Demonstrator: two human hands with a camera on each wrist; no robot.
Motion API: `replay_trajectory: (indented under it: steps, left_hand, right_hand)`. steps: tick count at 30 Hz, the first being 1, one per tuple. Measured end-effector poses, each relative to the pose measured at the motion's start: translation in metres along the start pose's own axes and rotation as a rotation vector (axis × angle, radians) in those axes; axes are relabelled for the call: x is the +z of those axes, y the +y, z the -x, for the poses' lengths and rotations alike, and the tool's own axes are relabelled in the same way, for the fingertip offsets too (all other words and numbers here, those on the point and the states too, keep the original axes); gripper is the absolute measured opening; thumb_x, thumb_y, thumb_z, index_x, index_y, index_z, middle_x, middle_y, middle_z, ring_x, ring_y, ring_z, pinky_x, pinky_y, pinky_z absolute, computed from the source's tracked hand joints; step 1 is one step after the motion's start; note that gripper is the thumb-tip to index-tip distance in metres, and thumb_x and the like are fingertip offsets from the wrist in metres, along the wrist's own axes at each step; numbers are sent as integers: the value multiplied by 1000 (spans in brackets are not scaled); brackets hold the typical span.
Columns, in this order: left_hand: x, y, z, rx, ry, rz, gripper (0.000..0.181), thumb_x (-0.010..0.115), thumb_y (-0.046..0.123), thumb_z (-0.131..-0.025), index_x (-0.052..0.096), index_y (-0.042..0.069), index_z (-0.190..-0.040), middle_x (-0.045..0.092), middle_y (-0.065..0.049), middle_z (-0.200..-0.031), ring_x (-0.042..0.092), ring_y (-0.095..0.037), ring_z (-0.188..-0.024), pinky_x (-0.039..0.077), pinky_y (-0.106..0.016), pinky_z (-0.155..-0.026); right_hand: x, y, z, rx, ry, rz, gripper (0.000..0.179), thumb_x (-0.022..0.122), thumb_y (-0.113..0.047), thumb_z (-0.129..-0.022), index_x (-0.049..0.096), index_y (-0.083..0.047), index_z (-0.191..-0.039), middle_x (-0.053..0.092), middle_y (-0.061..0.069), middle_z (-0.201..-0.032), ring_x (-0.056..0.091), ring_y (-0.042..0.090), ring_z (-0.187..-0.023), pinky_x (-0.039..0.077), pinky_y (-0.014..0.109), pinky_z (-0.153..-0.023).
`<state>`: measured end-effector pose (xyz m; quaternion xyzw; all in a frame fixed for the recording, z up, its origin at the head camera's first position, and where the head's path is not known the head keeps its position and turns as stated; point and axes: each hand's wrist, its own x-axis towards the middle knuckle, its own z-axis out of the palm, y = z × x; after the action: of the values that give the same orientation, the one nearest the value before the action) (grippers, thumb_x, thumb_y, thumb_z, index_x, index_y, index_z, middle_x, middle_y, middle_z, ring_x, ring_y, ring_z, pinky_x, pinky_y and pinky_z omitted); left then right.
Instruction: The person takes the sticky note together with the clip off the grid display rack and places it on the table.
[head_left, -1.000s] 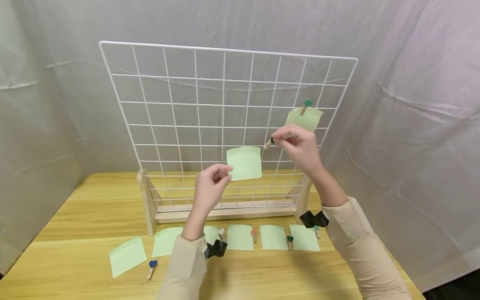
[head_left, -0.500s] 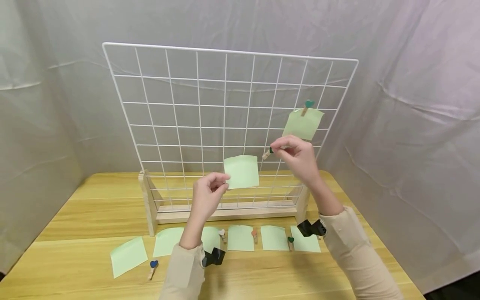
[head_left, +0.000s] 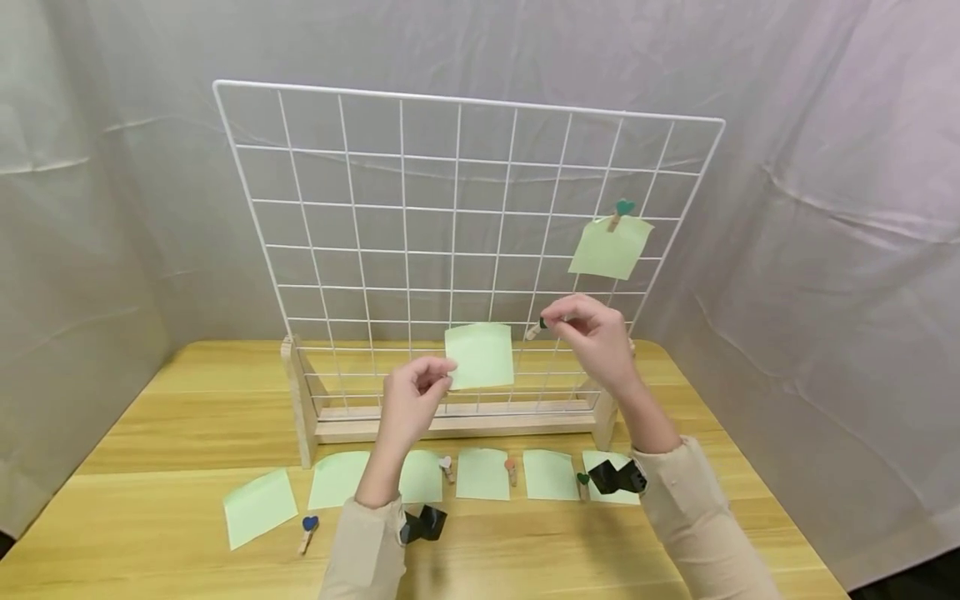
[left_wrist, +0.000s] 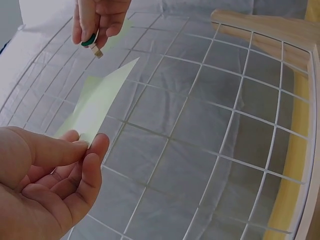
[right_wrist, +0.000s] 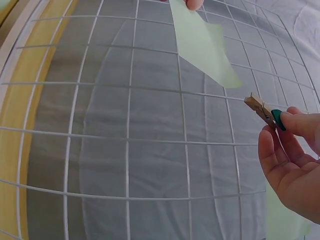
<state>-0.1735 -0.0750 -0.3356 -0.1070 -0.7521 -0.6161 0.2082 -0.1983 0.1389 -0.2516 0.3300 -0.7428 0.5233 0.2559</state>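
Between thumb and fingers my left hand [head_left: 411, 398] pinches the left edge of a pale green sticky note [head_left: 482, 358], held up in front of the white wire grid [head_left: 454, 208]. To its right, my right hand [head_left: 596, 337] pinches a small wooden clothespin [right_wrist: 260, 109] by its end with a dark green heart. In the right wrist view the clothespin's tip is near the note's corner, apart from it. Another green note [head_left: 611, 248] hangs at the grid's upper right under a clothespin with a teal heart [head_left: 624, 208].
Wooden feet [head_left: 300, 404] hold the grid upright on the wooden table [head_left: 150, 442]. Along the front lie several green notes [head_left: 258, 508] and several heart clothespins, among them a blue one [head_left: 308, 533] and an orange one [head_left: 512, 472]. Grey curtain [head_left: 90, 250] surrounds the table.
Both hands have moved down, carrying the note and the clothespin lower in front of the grid. The hanging note is now fully uncovered by the right hand.
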Motion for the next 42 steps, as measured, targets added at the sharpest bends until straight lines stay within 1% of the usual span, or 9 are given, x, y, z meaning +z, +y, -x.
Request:
replay_trajectory:
  steps: [6, 9, 12, 18, 20, 26, 31, 36, 42]
  left_hand:
    - [-1, -3, 6, -7, -6, -10, 12, 59, -9, -78, 65, -3, -87, 62, -10, -72, 53, -16, -59, 42, -20, -52]
    - [-2, -5, 9, -12, -11, -12, 12, 59, -9, -78, 66, -3, -87, 62, -10, -72, 52, -15, -59, 42, -20, -52]
    - [-2, -7, 12, -30, -16, -14, 13, 59, -10, -78, 66, -3, -87, 62, -10, -72, 52, -15, -60, 42, -19, -52]
    - [-2, -10, 17, -65, -36, -16, 12, 59, -9, -79, 66, -3, -87, 61, -9, -73, 52, -17, -61, 42, -20, -53]
    - [-3, -12, 18, -80, -39, -12, 12, 59, -8, -80, 66, -3, -88, 61, -9, -73, 52, -15, -61, 43, -20, -53]
    - [-6, -17, 24, -97, -40, 1, 13, 58, -11, -78, 66, -5, -86, 61, -11, -72, 54, -17, -60, 45, -21, -54]
    - [-7, -21, 29, -127, -64, -27, 12, 58, -10, -78, 66, -4, -86, 62, -10, -75, 54, -17, -62, 45, -21, -55]
    - [-8, -25, 34, -148, -71, -45, 12, 59, -8, -79, 67, -4, -86, 62, -8, -76, 54, -15, -64, 45, -21, -57]
    - [-10, -30, 40, -174, -88, -50, 12, 59, -8, -79, 67, -4, -86, 62, -9, -77, 55, -15, -65, 45, -21, -57]
  right_hand:
    - [3, -1, 10, 33, -10, 17, 8, 56, 21, -74, 60, 16, -78, 59, 26, -81, 56, 8, -68, 46, 14, -60]
    - [4, 3, 14, 37, -16, -2, 10, 55, 23, -73, 60, 16, -78, 59, 27, -80, 55, 8, -66, 46, 14, -59]
    - [5, 7, 19, 70, -30, -39, 11, 53, 24, -73, 59, 17, -79, 58, 28, -82, 56, 9, -68, 47, 15, -61]
    - [6, 35, 32, 148, -54, -89, 11, 55, 18, -77, 61, 12, -83, 59, 23, -89, 57, 15, -73, 48, 19, -64]
    - [6, 40, 35, 164, -58, -92, 10, 55, 16, -78, 62, 11, -84, 60, 22, -89, 57, 11, -73, 48, 19, -64]
    - [8, 44, 43, 164, -60, -89, 10, 55, 15, -77, 62, 10, -83, 60, 21, -87, 57, 10, -72, 48, 19, -63]
    - [12, 49, 50, 158, -73, -80, 8, 58, 14, -77, 63, 9, -81, 60, 21, -87, 57, 10, -72, 48, 19, -62]
    - [16, 53, 56, 157, -82, -78, 8, 58, 13, -78, 63, 8, -82, 61, 21, -89, 59, 19, -76, 49, 20, -62]
    - [20, 54, 63, 209, -107, -78, 7, 58, 13, -78, 63, 9, -82, 60, 21, -89, 59, 23, -76, 49, 20, -62]
